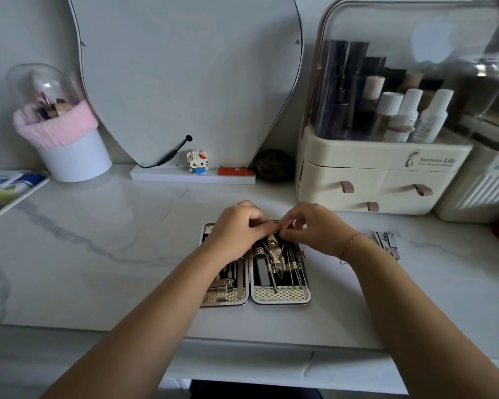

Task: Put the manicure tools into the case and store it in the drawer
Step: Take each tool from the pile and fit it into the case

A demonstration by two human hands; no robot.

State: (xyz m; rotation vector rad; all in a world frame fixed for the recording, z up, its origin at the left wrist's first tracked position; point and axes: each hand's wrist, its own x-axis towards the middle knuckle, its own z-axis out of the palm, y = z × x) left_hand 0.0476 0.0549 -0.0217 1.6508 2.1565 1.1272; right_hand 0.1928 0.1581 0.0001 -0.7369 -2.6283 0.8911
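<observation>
Counter (104, 272): white marble-look top, and everything is sitting on it.
Mirror (185, 76): big curvy one leaning at the back, with a little block figure (197, 162) standing on its base.
Organizer (386, 156): cream box with a clear lid, bottles and tubes standing up top, three small drawers with pull tabs underneath, all looking closed. I'm guessing one of those is the drawer, but the desk front below might have its own.
Cup (75, 156): white, with a pink fuzzy band and a clear dome, some brush-like bits poking up inside.
Case (254, 295): lying wide open and flat right at the front edge, two halves side by side. Both halves are holding metal tools under woven gold straps, clippers low on the left half, nippers and thin picks on the right.
Left hand (236, 234): resting over the top of the left half with fingers curled, seemingly steadying something; can't tell exactly what it's pinching.
Right hand (308, 228): fingertips are pinched nearly closed on a small metal tool at the top of the right half, looks like it's being worked under a strap.
Clippers (386, 243): loose pair lying on the counter just right of the case, not packed yet.
Handling: tools are looking stiff, light, slick and pointy, so I'd be grabbing them mid-shaft. The case is rigid and flat, so I'd be closing it and holding it by the long edges.
</observation>
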